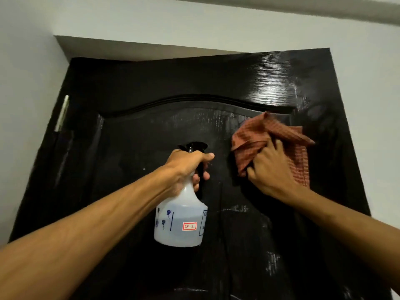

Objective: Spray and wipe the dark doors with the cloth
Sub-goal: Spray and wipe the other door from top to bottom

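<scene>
Up high, our left hand (186, 163) curls round the spray bottle (180, 221) neck, while our right hand (272, 169) presses the cloth (255, 137) to the dark door (151, 87), fingers spread.

Pale grey walls (238, 24) surround a recessed doorway. A ceiling beam (324, 6) crosses the top right corner

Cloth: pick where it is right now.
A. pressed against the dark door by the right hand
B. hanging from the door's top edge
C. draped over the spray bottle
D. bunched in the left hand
A: the right hand presses the reddish cloth flat onto the dark door, while the left hand grips the spray bottle.
</scene>
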A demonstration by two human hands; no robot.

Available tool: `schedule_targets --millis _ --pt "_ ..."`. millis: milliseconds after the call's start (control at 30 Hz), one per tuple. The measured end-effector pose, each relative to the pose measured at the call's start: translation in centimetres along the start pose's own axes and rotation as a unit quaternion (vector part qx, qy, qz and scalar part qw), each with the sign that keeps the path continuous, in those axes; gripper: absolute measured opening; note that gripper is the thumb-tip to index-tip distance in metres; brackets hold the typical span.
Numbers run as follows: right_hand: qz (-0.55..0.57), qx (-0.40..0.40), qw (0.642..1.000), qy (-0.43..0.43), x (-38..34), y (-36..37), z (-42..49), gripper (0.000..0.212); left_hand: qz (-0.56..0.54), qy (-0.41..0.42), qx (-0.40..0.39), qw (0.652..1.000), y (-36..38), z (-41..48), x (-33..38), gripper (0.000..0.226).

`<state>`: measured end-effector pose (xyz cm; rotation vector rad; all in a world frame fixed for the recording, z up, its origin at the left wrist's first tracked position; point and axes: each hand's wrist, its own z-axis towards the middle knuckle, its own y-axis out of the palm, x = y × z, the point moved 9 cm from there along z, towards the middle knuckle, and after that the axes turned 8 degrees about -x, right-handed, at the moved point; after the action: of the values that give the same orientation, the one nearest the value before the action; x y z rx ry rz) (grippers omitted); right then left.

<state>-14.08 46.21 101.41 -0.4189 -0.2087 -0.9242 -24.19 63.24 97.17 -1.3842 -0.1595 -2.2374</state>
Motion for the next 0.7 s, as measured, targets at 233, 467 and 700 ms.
schedule_targets --millis 233,467,700 --pt "0.068 0.067 0.988 0.118 -2.5 -1.1 6.9 0.042 0.037 -0.030 0.070 0.996 -10.2 -2.6 -1.5 0.024" --pt "0.127 -0.010 0.990 -0.054 -15.9 1.8 11.9 0.046 0.073 -0.015 0.146 0.986 -21.4 -5.9 -2.3 0.029" --pt "-0.006 -0.048 0.952 -0.301 -36.3 5.7 12.0 0.048 0.108 0.026 0.266 0.957 -33.4 -7.6 -2.4 0.021"
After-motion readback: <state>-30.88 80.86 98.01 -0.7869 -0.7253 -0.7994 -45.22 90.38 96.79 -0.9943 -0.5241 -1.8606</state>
